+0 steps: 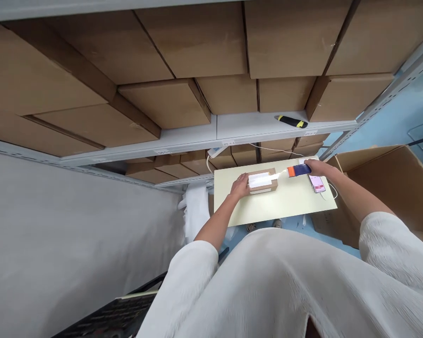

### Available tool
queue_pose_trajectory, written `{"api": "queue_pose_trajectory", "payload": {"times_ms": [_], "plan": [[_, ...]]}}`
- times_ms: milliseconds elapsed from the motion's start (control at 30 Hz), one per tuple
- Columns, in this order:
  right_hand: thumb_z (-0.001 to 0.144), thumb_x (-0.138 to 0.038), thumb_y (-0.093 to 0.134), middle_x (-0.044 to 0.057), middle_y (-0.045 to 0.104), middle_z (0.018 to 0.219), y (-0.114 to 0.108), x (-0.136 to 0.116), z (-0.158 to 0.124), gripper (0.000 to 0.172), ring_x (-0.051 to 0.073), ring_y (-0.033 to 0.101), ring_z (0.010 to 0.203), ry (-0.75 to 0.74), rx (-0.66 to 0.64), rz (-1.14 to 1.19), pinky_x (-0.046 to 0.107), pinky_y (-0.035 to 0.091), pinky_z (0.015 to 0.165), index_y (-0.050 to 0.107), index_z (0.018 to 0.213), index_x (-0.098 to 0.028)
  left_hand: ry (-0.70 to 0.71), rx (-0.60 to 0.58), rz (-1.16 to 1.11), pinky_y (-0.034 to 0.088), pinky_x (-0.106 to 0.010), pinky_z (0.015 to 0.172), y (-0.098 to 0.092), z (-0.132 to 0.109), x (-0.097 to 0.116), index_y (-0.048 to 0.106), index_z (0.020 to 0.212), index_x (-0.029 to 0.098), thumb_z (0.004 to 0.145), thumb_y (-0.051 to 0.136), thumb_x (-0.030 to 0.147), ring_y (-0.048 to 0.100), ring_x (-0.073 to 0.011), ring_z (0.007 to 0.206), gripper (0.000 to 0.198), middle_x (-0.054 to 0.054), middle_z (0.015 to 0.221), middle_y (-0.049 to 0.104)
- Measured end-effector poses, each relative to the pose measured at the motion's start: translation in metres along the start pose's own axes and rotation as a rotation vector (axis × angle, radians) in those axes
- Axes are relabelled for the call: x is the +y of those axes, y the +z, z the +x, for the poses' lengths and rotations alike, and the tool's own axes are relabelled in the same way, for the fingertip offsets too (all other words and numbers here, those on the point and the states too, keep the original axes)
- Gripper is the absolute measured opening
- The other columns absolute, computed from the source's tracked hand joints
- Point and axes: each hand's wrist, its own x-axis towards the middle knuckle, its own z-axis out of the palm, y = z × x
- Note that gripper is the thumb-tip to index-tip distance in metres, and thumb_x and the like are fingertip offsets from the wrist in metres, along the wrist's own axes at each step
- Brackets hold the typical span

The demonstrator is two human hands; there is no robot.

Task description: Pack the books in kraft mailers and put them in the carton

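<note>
A small brown box (274, 184) with a white label (259, 180) on top lies on the pale yellow board (278, 206). My left hand (240, 186) is closed round the box's left end. In my right hand (316, 167) is a dark blue and orange tool (298, 170), gripped at its right end. A white strip or bristle-like part reaches from the tool's orange end to the label; its exact nature is blurred. Just below my right hand, a phone (317, 184) with a lit screen lies on the board.
Brown cartons (193, 37) fill the metal shelves (193, 137) ahead. A black and yellow cutter (292, 122) lies on the shelf edge. A large open carton (391, 188) stands at the right. White cables run near the board, and a grey wall (74, 225) is at the left.
</note>
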Motion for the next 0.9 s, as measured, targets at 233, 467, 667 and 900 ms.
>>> {"api": "queue_pose_trajectory", "payload": {"times_ms": [233,467,667,900], "plan": [[0.08,-0.01,0.079,0.019,0.074,0.126,0.029,-0.014,0.026,0.048,0.033,0.072,0.11,0.036,-0.083,-0.057,0.036,0.053,0.082,0.067,0.125,-0.02,-0.047,-0.028,0.04,0.032,-0.047,0.139,-0.002,0.0,0.004,0.036,0.174,0.023,0.091,0.079,0.03,0.028,-0.0353,0.174,0.095,-0.015,0.186,0.034],[0.068,-0.012,0.095,0.019,0.078,0.116,0.042,-0.064,0.059,0.055,0.04,0.075,0.114,0.063,-0.087,0.044,0.048,0.058,0.095,0.072,0.116,-0.022,-0.059,-0.046,0.071,0.028,-0.048,0.141,-0.002,0.0,0.007,0.036,0.175,0.023,0.091,0.079,0.027,0.027,-0.0339,0.175,0.095,-0.016,0.187,0.032],[0.066,-0.028,0.102,0.02,0.081,0.111,0.04,-0.093,0.074,0.06,0.041,0.078,0.111,0.045,-0.061,-0.063,0.049,0.061,0.092,0.074,0.118,-0.023,-0.033,-0.032,0.041,0.029,-0.049,0.141,-0.001,0.001,0.007,0.039,0.174,0.022,0.089,0.08,0.027,0.029,-0.0355,0.174,0.094,-0.018,0.185,0.035],[0.066,-0.03,0.104,0.025,0.08,0.121,0.038,-0.108,0.064,0.066,0.044,0.075,0.121,0.085,-0.031,-0.064,0.053,0.058,0.1,0.075,0.123,-0.021,-0.022,-0.02,0.035,0.029,-0.05,0.141,-0.001,0.0,0.008,0.04,0.173,0.021,0.087,0.079,0.024,0.029,-0.0362,0.174,0.094,-0.017,0.184,0.037]]}}
